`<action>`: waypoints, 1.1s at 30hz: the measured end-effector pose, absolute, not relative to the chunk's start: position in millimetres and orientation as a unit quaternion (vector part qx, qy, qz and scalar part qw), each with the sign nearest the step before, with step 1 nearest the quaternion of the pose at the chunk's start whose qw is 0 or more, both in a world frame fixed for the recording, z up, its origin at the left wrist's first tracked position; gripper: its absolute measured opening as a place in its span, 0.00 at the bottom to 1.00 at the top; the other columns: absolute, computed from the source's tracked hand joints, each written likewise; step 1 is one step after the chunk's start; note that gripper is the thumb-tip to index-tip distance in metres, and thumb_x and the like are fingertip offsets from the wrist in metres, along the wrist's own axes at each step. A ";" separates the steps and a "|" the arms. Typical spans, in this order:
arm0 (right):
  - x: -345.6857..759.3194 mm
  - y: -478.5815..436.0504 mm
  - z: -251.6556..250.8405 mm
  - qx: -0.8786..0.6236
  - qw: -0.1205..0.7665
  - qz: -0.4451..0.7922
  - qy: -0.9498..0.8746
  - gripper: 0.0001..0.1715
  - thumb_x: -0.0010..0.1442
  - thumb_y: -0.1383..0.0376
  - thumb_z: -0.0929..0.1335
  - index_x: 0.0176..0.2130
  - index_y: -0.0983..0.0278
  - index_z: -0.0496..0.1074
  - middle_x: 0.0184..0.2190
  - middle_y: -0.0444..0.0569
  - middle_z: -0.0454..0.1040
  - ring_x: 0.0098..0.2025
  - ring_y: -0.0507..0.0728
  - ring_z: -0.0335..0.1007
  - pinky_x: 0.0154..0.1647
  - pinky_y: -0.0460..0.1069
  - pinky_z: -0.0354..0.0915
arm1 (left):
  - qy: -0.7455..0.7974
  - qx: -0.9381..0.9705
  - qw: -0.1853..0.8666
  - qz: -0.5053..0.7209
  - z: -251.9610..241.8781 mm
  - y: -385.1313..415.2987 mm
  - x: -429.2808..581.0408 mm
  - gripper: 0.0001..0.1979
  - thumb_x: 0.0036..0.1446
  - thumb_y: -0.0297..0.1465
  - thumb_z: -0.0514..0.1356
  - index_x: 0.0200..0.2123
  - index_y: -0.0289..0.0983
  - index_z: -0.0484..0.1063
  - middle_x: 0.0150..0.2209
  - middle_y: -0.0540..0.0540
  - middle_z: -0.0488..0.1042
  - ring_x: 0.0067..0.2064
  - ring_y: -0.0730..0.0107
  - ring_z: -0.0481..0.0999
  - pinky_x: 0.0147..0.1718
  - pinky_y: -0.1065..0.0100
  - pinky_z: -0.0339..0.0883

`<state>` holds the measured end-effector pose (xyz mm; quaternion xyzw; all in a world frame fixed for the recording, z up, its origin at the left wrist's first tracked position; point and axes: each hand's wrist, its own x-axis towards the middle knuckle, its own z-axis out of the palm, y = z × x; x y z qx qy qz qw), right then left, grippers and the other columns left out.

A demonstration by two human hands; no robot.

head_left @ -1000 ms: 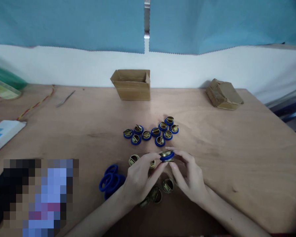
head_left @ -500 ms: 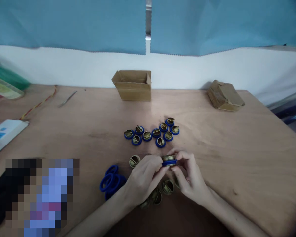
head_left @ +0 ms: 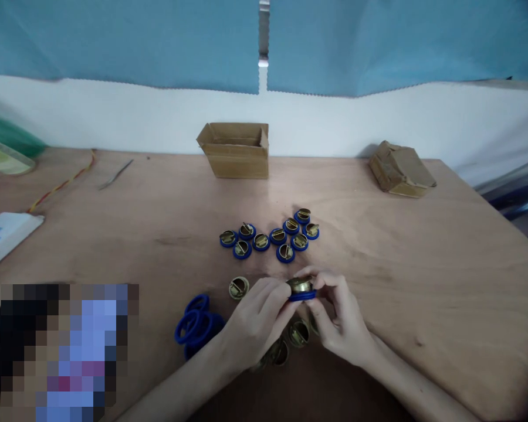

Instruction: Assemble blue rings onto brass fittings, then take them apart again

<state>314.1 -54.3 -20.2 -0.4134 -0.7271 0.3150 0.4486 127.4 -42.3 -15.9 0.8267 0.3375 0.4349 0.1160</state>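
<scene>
My left hand (head_left: pixel 257 313) pinches the left side of a round brass-coloured metal piece (head_left: pixel 301 284) fitted with a blue ring (head_left: pixel 303 296). On its other side, the fingertips of my right hand (head_left: pixel 337 308) are closed on the same piece. A bare brass piece (head_left: pixel 239 288) with a bar across its back lies just beyond my left hand. Below the hands sit more brass pieces (head_left: pixel 298 333), partly covered by my fingers. Left of my left wrist is a pile of loose blue rings (head_left: pixel 198 325).
Several brass pieces in blue rings (head_left: pixel 278 236) lie grouped beyond my hands. An upright cardboard box (head_left: pixel 235 161) stands at the back, with another box (head_left: pixel 402 170) to its right. A white power strip (head_left: pixel 9 237), a thin metal tool (head_left: pixel 117 174) and a blurred-out object (head_left: pixel 83 346) lie left.
The brass piece between my hands has tilted, so more of its gold side shows above the blue ring. Both hands stay in nearly the same place.
</scene>
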 end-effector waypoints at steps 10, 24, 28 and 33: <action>310.7 -55.8 -21.6 -0.412 0.491 0.330 -0.693 0.12 0.67 0.71 0.67 0.48 0.58 0.65 0.46 0.51 0.74 0.44 0.55 0.76 0.40 0.49 0.75 | 0.364 0.806 0.152 0.441 -18.4 -42.7 124.1 0.04 0.68 0.24 0.56 0.39 0.38 0.65 0.31 0.50 0.71 0.32 0.71 0.73 0.33 0.71 0.70; 313.1 -51.1 -7.1 -0.420 0.481 0.336 -0.692 0.07 0.63 0.68 0.72 0.43 0.60 0.73 0.44 0.49 0.72 0.41 0.54 0.75 0.38 0.48 0.73 | 0.453 0.736 0.252 0.436 -8.4 -37.9 123.1 0.08 0.59 0.20 0.59 0.36 0.40 0.66 0.28 0.56 0.72 0.29 0.77 0.74 0.31 0.77 0.67; 314.1 -52.4 -5.7 -0.419 0.471 0.297 -0.717 0.10 0.63 0.71 0.69 0.46 0.60 0.72 0.48 0.52 0.73 0.49 0.58 0.75 0.48 0.53 0.73 | 0.452 0.696 0.340 0.443 -10.4 -37.2 125.0 0.08 0.61 0.22 0.58 0.39 0.40 0.68 0.34 0.52 0.76 0.36 0.73 0.78 0.37 0.74 0.72; 314.4 -54.1 -8.8 -0.408 0.469 0.249 -0.743 0.16 0.61 0.74 0.68 0.48 0.61 0.69 0.50 0.54 0.73 0.51 0.60 0.75 0.51 0.56 0.73 | 0.433 0.605 0.480 0.465 -10.8 -36.3 128.0 0.08 0.61 0.24 0.61 0.41 0.40 0.67 0.40 0.49 0.79 0.42 0.71 0.81 0.43 0.70 0.75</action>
